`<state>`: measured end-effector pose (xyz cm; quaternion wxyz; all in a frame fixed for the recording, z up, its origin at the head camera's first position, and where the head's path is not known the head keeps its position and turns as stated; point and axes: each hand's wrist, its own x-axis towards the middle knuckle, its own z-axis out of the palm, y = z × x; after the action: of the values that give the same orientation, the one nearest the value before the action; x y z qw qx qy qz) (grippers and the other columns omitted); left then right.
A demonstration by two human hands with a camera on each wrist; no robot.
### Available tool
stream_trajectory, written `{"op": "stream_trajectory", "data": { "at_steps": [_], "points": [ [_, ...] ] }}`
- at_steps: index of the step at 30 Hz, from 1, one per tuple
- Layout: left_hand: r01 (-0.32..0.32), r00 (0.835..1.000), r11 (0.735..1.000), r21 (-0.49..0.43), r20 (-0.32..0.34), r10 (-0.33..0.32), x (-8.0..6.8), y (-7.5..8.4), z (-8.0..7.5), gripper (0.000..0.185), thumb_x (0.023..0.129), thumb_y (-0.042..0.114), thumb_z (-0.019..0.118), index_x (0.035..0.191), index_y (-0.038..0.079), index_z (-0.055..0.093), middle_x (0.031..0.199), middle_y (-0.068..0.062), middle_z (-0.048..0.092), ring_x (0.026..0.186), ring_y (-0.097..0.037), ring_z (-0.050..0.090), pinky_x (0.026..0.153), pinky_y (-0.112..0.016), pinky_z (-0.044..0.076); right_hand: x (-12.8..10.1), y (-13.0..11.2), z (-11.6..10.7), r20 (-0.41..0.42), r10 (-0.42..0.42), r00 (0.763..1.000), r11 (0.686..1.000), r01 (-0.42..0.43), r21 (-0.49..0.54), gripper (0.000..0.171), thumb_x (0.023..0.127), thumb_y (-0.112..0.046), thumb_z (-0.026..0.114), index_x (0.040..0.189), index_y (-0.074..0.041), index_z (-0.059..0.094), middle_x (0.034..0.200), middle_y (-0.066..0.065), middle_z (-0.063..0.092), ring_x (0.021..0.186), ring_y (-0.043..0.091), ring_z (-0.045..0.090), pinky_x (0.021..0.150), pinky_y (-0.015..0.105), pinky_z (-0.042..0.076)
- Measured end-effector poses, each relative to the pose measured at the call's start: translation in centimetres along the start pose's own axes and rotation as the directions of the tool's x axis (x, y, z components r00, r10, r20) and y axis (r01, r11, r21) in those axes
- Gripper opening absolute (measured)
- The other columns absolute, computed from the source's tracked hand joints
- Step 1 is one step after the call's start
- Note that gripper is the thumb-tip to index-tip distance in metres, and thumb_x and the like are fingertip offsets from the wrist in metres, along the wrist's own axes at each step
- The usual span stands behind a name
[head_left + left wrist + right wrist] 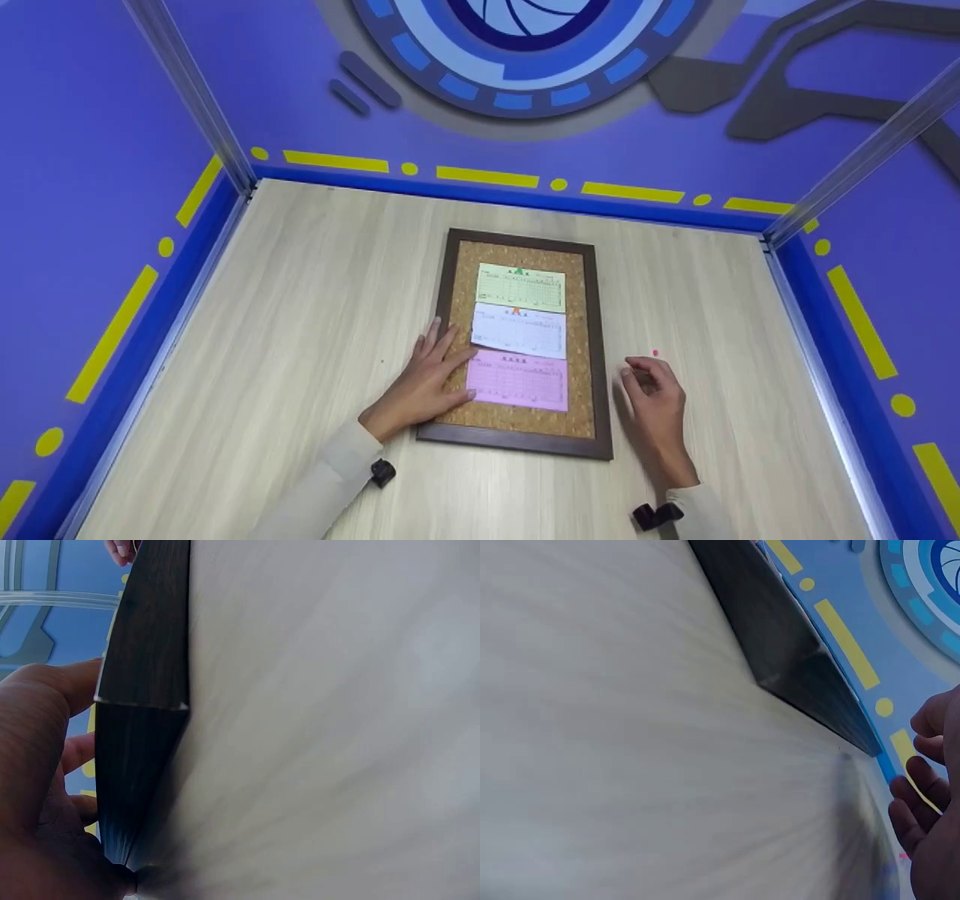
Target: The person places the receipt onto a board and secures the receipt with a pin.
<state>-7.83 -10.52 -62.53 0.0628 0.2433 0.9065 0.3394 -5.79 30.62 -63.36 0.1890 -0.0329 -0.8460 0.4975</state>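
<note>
A cork board (pixel 581 330) in a dark brown frame (pixel 517 444) lies flat on the table. Three paper slips run down it: a green slip (pixel 521 289) with a green pushpin (pixel 519 271), a white slip (pixel 519 334) with an orange pushpin (pixel 515 310), and a pink slip (pixel 517 384) at the bottom. My left hand (pixel 427 379) rests with spread fingers across the frame's left side, thumb and forefinger on the pink slip's left edge. Right of the board hovers my right hand (pixel 658 397), fingers loosely bent, nothing visible in them. Just beyond its fingertips lies a small pink pushpin (pixel 655 352).
The pale wood-grain table (pixel 300 300) is walled in by blue panels (pixel 525 150) with yellow markings at the back and both sides. Metal posts (pixel 217 127) stand at the back corners. A black wrist camera (pixel 382 472) sits on the left sleeve.
</note>
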Motion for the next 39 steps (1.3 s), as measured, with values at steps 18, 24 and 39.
{"op": "stream_trajectory", "data": {
  "at_steps": [18, 24, 39],
  "points": [
    [-0.030, 1.000, 0.999, 0.020, 0.007, 0.030, -0.1, 0.2, -0.1, 0.069, 0.099, 0.040, 0.080, 0.160, 0.015, 0.058, 0.180, -0.025, 0.020, 0.168, -0.050, -0.005, 0.130, -0.073, 0.008, 2.4, 2.4, -2.1, -0.115, 0.140, 0.983, 0.981, -0.153, -0.116, 0.026, 0.100, -0.005, 0.076, 0.124, 0.007, 0.073, 0.130, 0.022, 0.064, 0.123, 0.033, 0.059, 0.103, 0.039, 0.045],
    [-0.033, 0.999, 0.999, 0.029, 0.011, 0.033, -0.1, 0.2, -0.1, 0.069, 0.100, 0.040, 0.079, 0.160, 0.013, 0.058, 0.180, -0.026, 0.018, 0.168, -0.050, -0.006, 0.130, -0.073, 0.009, 2.5, 3.1, -2.0, -0.120, 0.174, 0.978, 0.976, -0.187, -0.115, 0.024, 0.100, -0.008, 0.076, 0.121, 0.004, 0.075, 0.129, 0.019, 0.064, 0.127, 0.032, 0.052, 0.111, 0.052, 0.040],
    [-0.013, 1.000, 0.999, 0.030, 0.014, 0.013, -0.2, 0.1, -0.1, 0.070, 0.101, 0.042, 0.078, 0.162, 0.015, 0.056, 0.181, -0.024, 0.018, 0.169, -0.047, -0.006, 0.131, -0.071, 0.007, 3.4, 3.8, -1.6, -0.173, 0.104, 0.979, 0.974, -0.135, -0.182, 0.015, 0.094, -0.002, 0.081, 0.107, 0.005, 0.079, 0.121, 0.019, 0.067, 0.121, 0.033, 0.053, 0.103, 0.046, 0.038]
  ]
}}
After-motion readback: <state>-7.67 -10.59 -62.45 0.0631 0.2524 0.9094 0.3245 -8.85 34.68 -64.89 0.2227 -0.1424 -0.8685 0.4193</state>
